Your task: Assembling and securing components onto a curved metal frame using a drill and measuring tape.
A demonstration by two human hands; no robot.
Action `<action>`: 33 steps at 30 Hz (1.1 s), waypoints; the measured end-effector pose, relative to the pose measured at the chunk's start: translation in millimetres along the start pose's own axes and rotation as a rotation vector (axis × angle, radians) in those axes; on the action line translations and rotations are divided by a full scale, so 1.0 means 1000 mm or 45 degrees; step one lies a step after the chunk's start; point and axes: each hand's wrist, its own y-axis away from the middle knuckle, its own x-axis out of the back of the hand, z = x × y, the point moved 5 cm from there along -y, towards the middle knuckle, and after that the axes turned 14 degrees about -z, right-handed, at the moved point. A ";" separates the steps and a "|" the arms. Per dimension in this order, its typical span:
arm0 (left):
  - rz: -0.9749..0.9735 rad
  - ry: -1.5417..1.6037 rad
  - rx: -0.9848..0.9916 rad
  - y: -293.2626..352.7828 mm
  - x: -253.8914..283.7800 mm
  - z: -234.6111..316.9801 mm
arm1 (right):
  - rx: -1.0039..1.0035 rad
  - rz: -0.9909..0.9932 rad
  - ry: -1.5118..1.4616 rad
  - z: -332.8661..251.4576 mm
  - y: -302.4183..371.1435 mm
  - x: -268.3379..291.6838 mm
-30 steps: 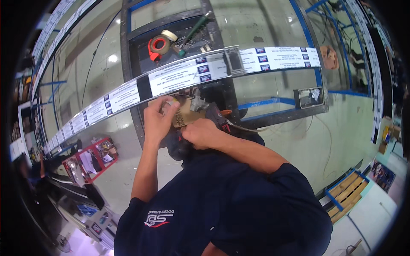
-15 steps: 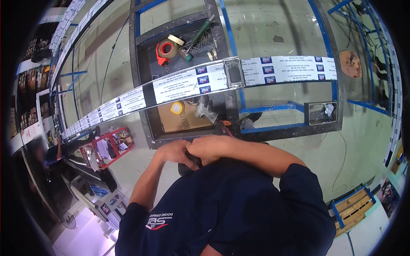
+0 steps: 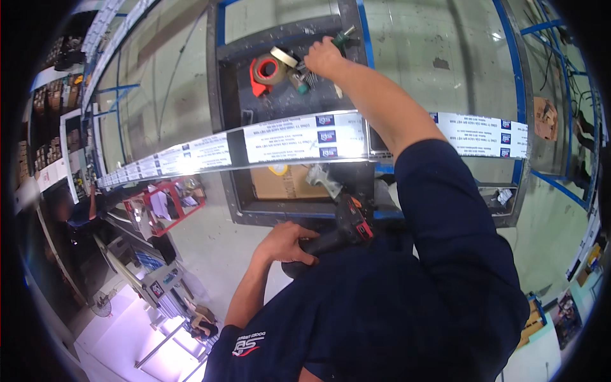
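My left hand [image 3: 289, 245] grips a black cordless drill [image 3: 347, 226] by its lower part, close to my body. My right hand [image 3: 323, 58] reaches across the bench into a dark tray [image 3: 235, 95]. Its fingers are curled down over a pile of screws [image 3: 310, 75]; whether any are held is hidden. Beside that hand lies a green-handled tool [image 3: 342, 42] with a metal tip. A red tape dispenser [image 3: 258, 88] with brown tape and a pale tape roll [image 3: 283, 57] lie left of it. Under my right arm runs a long film-wrapped profile [image 3: 280, 141].
Below the profile, a grey metal tool [image 3: 324, 181] and a yellow tape measure [image 3: 278, 169] lie on cardboard [image 3: 264, 184]. A red rack [image 3: 167, 226] stands on the floor at left, with another person [image 3: 83, 207] beyond. Blue frame bars [image 3: 517, 57] flank the bench.
My right hand has left the drill at my waist and stretched out to the screws in the tray. The left hand keeps the drill, now in plain sight. The view has shifted.
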 end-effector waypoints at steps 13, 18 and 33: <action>0.186 0.045 -0.028 0.010 -0.005 -0.002 | -0.064 0.593 -1.191 0.030 0.344 0.014; 0.122 -0.039 0.044 0.007 -0.009 0.002 | -0.357 0.597 -1.332 0.005 0.433 -0.034; 0.219 -0.061 -0.014 0.017 -0.029 -0.006 | -0.352 0.692 -1.298 -0.036 0.405 -0.029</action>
